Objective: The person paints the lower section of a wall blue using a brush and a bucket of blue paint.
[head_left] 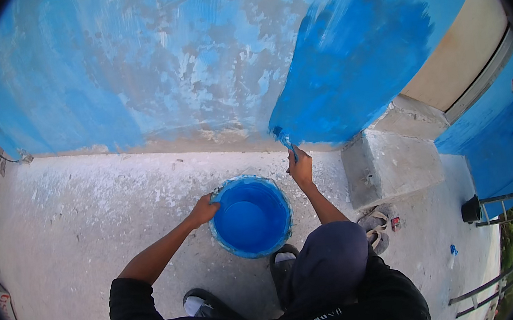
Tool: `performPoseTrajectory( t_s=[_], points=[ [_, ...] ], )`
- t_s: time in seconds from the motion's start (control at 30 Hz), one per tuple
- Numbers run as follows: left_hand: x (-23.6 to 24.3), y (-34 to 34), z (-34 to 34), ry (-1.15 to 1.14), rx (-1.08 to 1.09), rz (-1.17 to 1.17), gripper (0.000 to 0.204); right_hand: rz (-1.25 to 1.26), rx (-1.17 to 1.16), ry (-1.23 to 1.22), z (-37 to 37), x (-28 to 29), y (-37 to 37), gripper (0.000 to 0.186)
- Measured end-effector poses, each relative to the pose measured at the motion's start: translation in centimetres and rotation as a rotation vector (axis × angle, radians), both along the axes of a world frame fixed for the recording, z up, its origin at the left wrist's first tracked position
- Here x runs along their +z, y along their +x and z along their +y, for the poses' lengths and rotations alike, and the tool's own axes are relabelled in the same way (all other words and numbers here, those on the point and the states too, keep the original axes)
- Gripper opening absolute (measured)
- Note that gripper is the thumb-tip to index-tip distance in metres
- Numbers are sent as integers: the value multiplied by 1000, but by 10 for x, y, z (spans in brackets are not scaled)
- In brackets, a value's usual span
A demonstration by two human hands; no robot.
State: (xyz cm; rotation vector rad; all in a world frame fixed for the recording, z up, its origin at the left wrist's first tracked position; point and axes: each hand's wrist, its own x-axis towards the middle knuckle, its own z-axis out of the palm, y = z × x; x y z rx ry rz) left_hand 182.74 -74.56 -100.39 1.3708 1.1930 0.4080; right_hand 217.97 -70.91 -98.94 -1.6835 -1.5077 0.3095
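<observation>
My right hand (300, 166) is closed round the handle of a paintbrush (283, 136). Its bristles are against the foot of the wall (196, 60), at the lower left edge of a patch of fresh, darker blue paint (347, 69). Left of that patch the wall is faded light blue with grey, worn areas. With my left hand (203, 210) I grip the left rim of a round bucket (251, 215) of blue paint, which stands in front of my feet. Paint is smeared over the bucket's rim.
A concrete step (388, 165) juts out at the right below a doorway. Slippers (375, 232) and a small red packet (396, 224) lie near it. Farther right are a black bucket (471, 209) and metal rails (500, 278). White paint flecks cover the floor along the wall.
</observation>
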Motion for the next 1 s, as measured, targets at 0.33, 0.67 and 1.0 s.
performPoseTrajectory(
  t_s=[0.33, 0.67, 1.0],
  points=[
    [-6, -1, -1, -10, 24, 46, 33, 93, -25, 98, -3, 0, -8, 29],
    [6, -3, -3, -38, 15, 29, 36, 53, 62, 38, -4, -6, -4, 34],
    [-8, 1, 1, -31, 4, 34, 34, 856, -113, -165, -1, -26, -23, 40]
  ],
)
